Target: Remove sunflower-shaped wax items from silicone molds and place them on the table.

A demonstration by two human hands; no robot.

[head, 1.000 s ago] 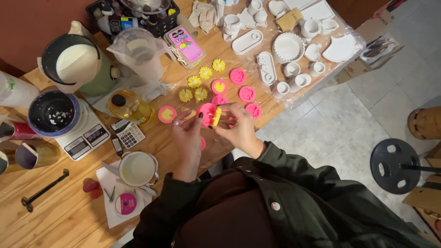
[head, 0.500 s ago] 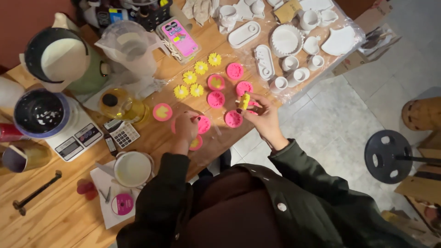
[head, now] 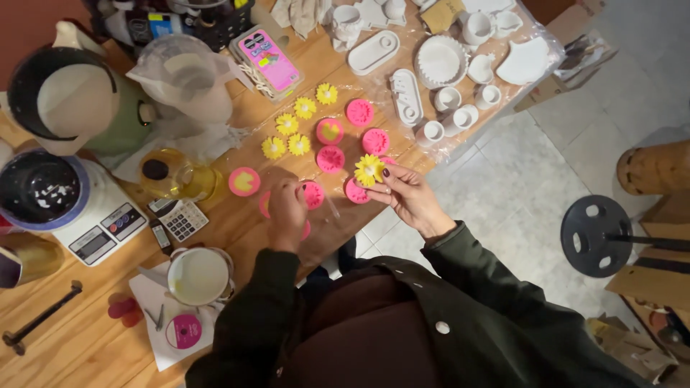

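Shifted since half a second ago: right hand [head: 408,192] drawn back from the far pink moulds toward the tabletop [head: 237,230] edge, now pinching a yellow flower casting [head: 369,169] by its rim between thumb and fingertips, petals facing up. Ridged, daisy-shaped, matte like wax or soap, held just above a round pink silicone mould [head: 355,192] at the front edge, touching it or a hair clear, hard to say from this angle. Left hand [head: 287,210] closed loosely, knuckles up, resting over another pink mould [head: 313,194], apparently gripping a thin clear stick [head: 331,206] that juts out to its right; grip partly hidden.

Beyond the hands, on bare wood grain: four more yellow flower castings [head: 296,126] in a loose arc, soft round pink moulds [head: 346,129] with petal imprints beside them, one pink mould filled with yellow [head: 244,181] off to the left. Farther back, under crinkled clear plastic, glossy white ceramic pieces [head: 440,61], including a fluted dish, an oblong tray and small cups. At left, a digital kitchen scale [head: 100,230] carrying a dark bowl [head: 39,188], a small calculator [head: 180,218], an amber glass jar [head: 172,174], a translucent measuring jug [head: 190,79], a white cup of pale liquid [head: 198,276] on paper. Dark green jacket sleeves [head: 460,266] in the foreground.
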